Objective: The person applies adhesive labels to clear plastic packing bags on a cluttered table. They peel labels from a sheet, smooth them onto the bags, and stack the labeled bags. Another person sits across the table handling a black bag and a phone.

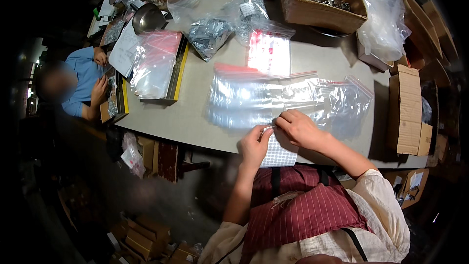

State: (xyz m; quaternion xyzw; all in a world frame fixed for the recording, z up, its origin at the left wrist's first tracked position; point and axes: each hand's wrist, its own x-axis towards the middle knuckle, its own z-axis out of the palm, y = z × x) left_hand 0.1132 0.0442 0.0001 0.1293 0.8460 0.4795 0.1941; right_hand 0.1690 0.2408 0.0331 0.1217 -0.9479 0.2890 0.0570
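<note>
A white sheet of small grey round stickers [281,154] hangs over the table's near edge in front of me. My left hand [255,146] pinches its upper left corner between thumb and fingers. Close beside it, my right hand [299,129] is closed, its fingertips bent down at the sheet's top edge; whatever they grip is too small to make out. Just beyond both hands lies a fanned-out row of clear zip bags [239,100], with red and pale closure strips on the far side. Several bags at the right end [344,102] carry small white dots.
Beyond the row lie a bag with red print [268,51] and bags of metal parts [210,34]. A carton of metal pieces [317,17] stands at the back. Left are a black-and-yellow tray of bags [177,76] and a co-worker in blue [80,76]. Cartons [404,110] stand right.
</note>
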